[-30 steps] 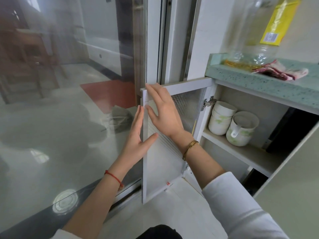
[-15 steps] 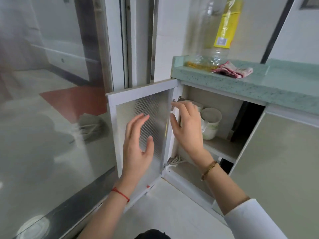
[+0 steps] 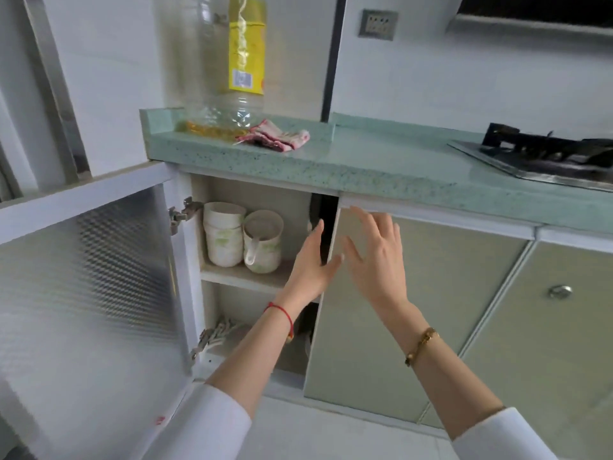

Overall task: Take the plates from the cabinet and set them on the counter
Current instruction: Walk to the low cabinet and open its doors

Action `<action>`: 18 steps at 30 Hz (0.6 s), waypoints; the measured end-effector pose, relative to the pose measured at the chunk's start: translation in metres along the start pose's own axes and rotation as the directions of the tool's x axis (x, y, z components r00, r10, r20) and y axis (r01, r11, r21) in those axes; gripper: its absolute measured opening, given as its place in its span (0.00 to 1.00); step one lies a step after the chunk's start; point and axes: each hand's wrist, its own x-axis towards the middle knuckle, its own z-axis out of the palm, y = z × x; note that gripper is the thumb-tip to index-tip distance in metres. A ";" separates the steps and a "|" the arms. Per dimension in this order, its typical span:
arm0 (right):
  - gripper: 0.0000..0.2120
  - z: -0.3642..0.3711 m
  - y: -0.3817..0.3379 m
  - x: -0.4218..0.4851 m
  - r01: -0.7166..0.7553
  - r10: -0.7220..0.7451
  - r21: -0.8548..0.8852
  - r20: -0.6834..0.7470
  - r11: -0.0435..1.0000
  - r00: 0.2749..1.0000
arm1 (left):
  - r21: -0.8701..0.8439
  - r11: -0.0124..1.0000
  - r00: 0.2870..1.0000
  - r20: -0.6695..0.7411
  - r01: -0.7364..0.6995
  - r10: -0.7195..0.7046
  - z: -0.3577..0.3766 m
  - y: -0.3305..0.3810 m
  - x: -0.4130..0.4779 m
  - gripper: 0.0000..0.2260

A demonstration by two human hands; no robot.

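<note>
Left cabinet door (image 3: 93, 293) stood swung wide, right door (image 3: 408, 313) barely ajar; both hands were at its free edge, probably to widen access; left hand (image 3: 308, 263) open and empty, fingers into the gap; right hand (image 3: 374, 257) spread flat, empty, over the panel; no plates visible; only stacked bowls (image 3: 222, 237) on the shelf, just left of the hands; counter (image 3: 381, 161) above.

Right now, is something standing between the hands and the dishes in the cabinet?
Partly. The left door is swung open, so the stacked bowls on the upper shelf are exposed. The right door still covers the rest; both the left hand and right hand are at its edge. No plates are visible.
</note>
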 end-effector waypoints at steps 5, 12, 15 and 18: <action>0.26 -0.003 0.011 0.012 0.016 -0.013 -0.070 0.037 0.997 0.999 | 0.019 1.000 1.000 0.031 0.005 -0.006 0.028 0.000 0.035 0.34; 0.24 -0.013 0.015 0.006 0.005 -0.004 -0.057 0.008 0.998 1.000 | -0.053 0.998 0.999 0.023 -0.034 0.035 0.005 -0.008 0.031 0.21; 0.23 -0.024 0.011 -0.003 0.010 -0.010 -0.029 -0.016 1.000 1.000 | -0.077 0.995 0.997 0.039 -0.060 0.063 -0.010 -0.007 0.016 0.15; 0.22 -0.039 0.004 -0.012 0.029 -0.030 -0.023 -0.032 0.999 0.999 | -0.136 0.987 0.993 0.070 -0.090 0.100 -0.019 -0.003 -0.008 0.09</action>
